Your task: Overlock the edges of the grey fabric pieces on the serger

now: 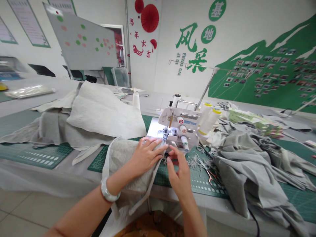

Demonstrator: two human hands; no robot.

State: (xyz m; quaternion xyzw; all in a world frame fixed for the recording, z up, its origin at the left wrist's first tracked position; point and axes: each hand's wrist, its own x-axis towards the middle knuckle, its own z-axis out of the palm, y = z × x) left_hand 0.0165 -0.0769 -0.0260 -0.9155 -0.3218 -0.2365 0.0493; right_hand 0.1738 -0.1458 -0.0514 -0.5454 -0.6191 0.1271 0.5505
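Observation:
A white overlock sewing machine [181, 126] stands on a green cutting mat, its lamp lit over the needle area. Grey cloth with a pale edge [120, 156] hangs from the machine's front over the table edge. My left hand [146, 154] lies flat on this cloth, fingers spread, just before the needle area. Close to its right, my right hand [178, 166] is raised at the machine's front with fingers apart and bent. Its fingertips are near the cloth's edge, and nothing shows between them.
Pale and grey cloth [106, 112] is piled to the left. At the right lie scissors [209, 172], thread scraps [195, 162] and a heap of grey cloth [254, 161]. Yellow-topped thread cones [209, 121] stand behind the machine. A thread stand [207, 87] rises above it.

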